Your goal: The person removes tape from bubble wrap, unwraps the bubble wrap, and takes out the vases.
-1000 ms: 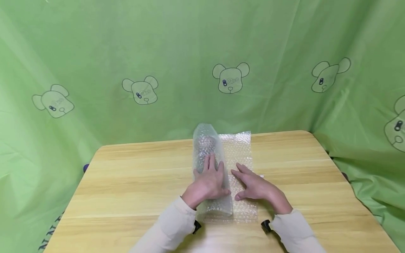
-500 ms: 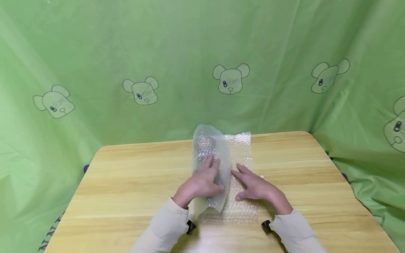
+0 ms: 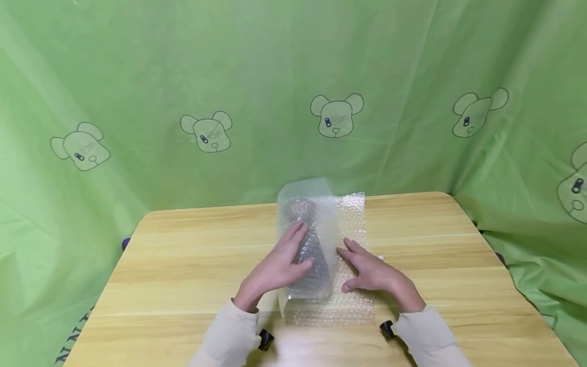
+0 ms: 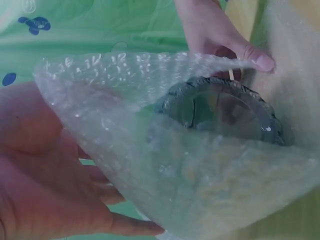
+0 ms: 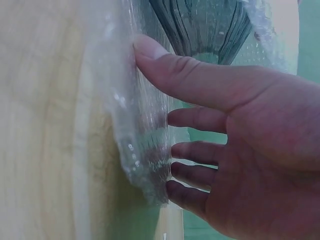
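A dark-tinted glass vase (image 3: 314,260) lies on its side under a flap of bubble wrap (image 3: 354,219), its wide end toward me. In the left wrist view, the scalloped rim of its mouth (image 4: 210,81) shows between layers of the wrap. My left hand (image 3: 277,265) rests along the left side of the wrapped vase, fingers extended and thumb pointing right. To the right, my right hand (image 3: 371,270) touches the flat part of the sheet with outstretched fingers. Ribbed glass of the vase (image 5: 205,25) appears beyond that thumb in the right wrist view.
The wooden table (image 3: 197,265) has rounded far corners. Green cloth (image 3: 257,61) printed with bear heads hangs behind it and along both sides. A small white piece (image 3: 380,257) lies just beyond the right hand.
My left hand has slid left and turned along the vase's side. The wrap flap has loosened, its far part spreading rightward, and the vase shows more. My right hand has stayed in place.
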Motion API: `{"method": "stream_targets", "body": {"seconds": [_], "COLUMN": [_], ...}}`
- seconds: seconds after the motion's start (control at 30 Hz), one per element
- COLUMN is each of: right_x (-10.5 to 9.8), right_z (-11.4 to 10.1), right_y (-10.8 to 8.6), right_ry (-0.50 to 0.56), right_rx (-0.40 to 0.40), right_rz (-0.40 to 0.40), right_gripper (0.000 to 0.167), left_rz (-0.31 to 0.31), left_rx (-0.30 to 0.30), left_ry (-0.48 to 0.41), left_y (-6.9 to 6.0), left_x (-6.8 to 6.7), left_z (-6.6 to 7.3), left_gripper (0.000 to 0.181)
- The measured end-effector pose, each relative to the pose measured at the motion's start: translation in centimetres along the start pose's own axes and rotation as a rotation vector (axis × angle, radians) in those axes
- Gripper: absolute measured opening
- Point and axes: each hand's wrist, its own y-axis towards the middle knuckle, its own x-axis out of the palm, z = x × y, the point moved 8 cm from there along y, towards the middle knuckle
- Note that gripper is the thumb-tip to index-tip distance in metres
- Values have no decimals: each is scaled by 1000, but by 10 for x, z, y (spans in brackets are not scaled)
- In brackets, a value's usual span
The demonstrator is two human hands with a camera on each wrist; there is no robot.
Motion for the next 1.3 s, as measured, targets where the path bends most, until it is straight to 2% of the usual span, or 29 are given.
{"method": "stream_targets", "body": {"seconds": [0.33, 0.47, 0.7, 0.87, 1.07, 1.3], "right_x": [1, 0, 0, 2, 2, 1], "right_z": [2, 4, 1, 0, -1, 0], "right_y": [-1, -1, 1, 0, -1, -1], "right_ry": [27, 18, 31, 39, 45, 39], "right_rx": [12, 13, 9, 14, 6, 11], "right_rz": [-13, -9, -6, -7, -1, 1], "right_gripper": [97, 98, 98, 98, 98, 98], "left_rz": [131, 181, 271, 314, 344, 359], "left_rx": [85, 76, -20, -103, -140, -159], "left_ry": [-118, -169, -323, -401, -461, -491], "left_y": [-27, -37, -54, -69, -84, -93], "left_x": [-12, -16, -25, -26, -25, -31], "left_z": [-19, -32, -63, -86, -108, -126], "left_gripper": [77, 76, 78, 76, 71, 68]}}
